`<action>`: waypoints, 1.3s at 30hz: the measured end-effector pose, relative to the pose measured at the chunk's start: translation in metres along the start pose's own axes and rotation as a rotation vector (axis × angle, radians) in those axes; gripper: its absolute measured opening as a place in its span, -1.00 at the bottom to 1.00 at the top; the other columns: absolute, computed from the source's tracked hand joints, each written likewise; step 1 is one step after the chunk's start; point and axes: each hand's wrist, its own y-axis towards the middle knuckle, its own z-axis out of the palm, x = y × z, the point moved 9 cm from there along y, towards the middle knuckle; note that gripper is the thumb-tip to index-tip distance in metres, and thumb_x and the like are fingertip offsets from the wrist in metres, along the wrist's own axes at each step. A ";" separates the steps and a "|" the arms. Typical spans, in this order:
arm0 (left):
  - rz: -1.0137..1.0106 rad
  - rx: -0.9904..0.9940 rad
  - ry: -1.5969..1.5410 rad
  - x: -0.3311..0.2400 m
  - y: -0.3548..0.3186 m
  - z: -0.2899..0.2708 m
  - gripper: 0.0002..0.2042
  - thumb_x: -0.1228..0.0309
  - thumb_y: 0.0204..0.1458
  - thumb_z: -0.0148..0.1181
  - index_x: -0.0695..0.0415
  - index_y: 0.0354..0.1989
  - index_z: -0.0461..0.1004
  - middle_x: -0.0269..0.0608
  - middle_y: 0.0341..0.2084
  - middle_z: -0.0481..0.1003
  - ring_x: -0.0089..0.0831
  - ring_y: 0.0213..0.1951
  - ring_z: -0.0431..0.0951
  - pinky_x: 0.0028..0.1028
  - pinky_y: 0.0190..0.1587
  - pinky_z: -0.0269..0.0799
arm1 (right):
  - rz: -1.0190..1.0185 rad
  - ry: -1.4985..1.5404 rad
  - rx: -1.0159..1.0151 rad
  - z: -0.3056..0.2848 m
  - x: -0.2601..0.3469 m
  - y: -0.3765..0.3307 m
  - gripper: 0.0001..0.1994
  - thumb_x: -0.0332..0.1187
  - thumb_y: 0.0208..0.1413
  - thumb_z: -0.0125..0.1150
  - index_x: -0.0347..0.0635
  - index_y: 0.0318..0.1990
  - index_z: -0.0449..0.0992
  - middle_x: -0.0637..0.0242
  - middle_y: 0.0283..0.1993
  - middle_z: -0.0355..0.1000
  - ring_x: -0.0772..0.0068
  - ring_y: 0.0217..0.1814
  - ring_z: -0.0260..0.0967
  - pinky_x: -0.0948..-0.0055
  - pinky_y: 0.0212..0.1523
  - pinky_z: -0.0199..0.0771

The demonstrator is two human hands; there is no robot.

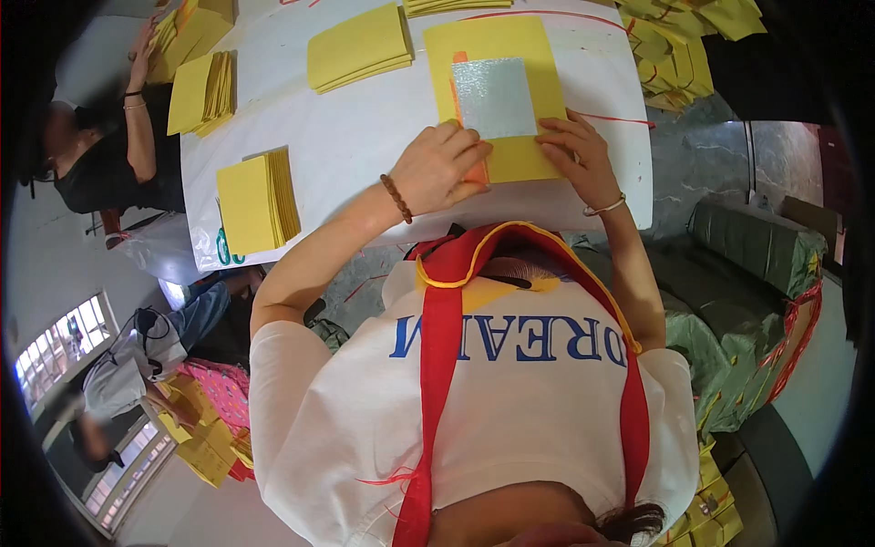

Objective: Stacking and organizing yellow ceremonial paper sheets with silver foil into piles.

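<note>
In front of me a yellow paper stack (501,36) lies at the table's near edge, with a shiny silver-grey rectangle (497,96) on top of it. Along the rectangle's left side runs a thin orange strip (459,57), partly covered by my fingers. My left hand (439,169) is closed, fingers curled round the strip near the stack's lower left corner. Resting at the stack's right edge, my right hand (583,157) has its fingers apart, fingertips touching the yellow paper. Whether the stack is one sheet or several I cannot tell.
The white-covered table (365,137) carries more yellow paper stacks (255,202), (360,47) to the left and back. Another person's arm (139,128) reaches in at the far left. Yellow bundles (670,64) sit at the back right; green wrapped packages (747,255) stand beside me on the right.
</note>
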 end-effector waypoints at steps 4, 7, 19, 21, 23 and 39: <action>-0.130 0.031 -0.303 0.023 0.002 0.001 -0.76 0.32 0.01 0.12 0.21 -0.24 0.48 -0.14 -0.42 0.47 -0.31 -0.37 0.46 -0.44 -0.31 0.37 | 0.096 0.526 0.016 0.002 -0.013 -0.002 -0.79 -0.29 0.06 0.07 -0.12 -0.20 0.53 0.29 0.05 0.36 0.23 0.26 0.07 0.32 0.23 -0.04; -0.360 0.160 -0.480 0.047 0.006 0.010 -0.79 0.31 0.01 0.11 0.21 -0.36 0.51 -0.09 -0.45 0.50 -0.22 -0.42 0.49 -0.36 -0.34 0.39 | 0.124 0.721 0.006 0.002 -0.021 -0.006 -0.76 -0.32 0.03 0.11 -0.16 -0.15 0.49 0.28 0.06 0.34 0.28 0.24 0.09 0.38 0.24 -0.03; -0.493 0.438 -0.923 0.076 0.011 0.035 -0.75 0.29 0.09 0.09 0.25 -0.26 0.50 -0.45 -0.53 0.43 -0.70 -0.43 0.33 -0.60 -0.35 0.31 | 0.226 0.641 -0.050 0.008 -0.023 -0.005 -0.66 -0.44 -0.13 0.27 -0.14 -0.11 0.46 0.33 0.01 0.37 0.36 0.17 0.16 0.42 0.18 0.10; -0.471 0.469 -0.905 0.076 0.011 0.036 -0.75 0.29 0.10 0.07 0.26 -0.25 0.49 -0.46 -0.51 0.43 -0.72 -0.40 0.32 -0.61 -0.30 0.30 | 0.226 0.617 -0.060 0.009 -0.026 -0.005 -0.67 -0.45 -0.14 0.27 -0.15 -0.12 0.46 0.33 0.01 0.37 0.37 0.16 0.17 0.42 0.17 0.11; -0.457 0.477 -0.908 0.076 0.011 0.037 -0.75 0.29 0.11 0.06 0.26 -0.25 0.49 -0.46 -0.51 0.43 -0.72 -0.39 0.32 -0.61 -0.28 0.29 | 0.143 0.638 -0.079 0.009 -0.027 -0.006 -0.68 -0.48 -0.14 0.26 -0.14 -0.14 0.47 0.33 0.00 0.38 0.37 0.14 0.19 0.43 0.15 0.12; 0.117 0.232 0.097 -0.017 0.016 0.009 -0.50 0.41 -0.19 0.21 0.01 0.03 0.32 -0.16 -0.05 0.30 -0.23 -0.17 0.39 -0.36 -0.13 0.39 | 0.212 0.688 -0.031 0.006 -0.022 0.002 -0.77 -0.55 -0.11 0.18 -0.18 -0.22 0.50 0.28 -0.07 0.43 0.38 0.06 0.29 0.45 0.10 0.23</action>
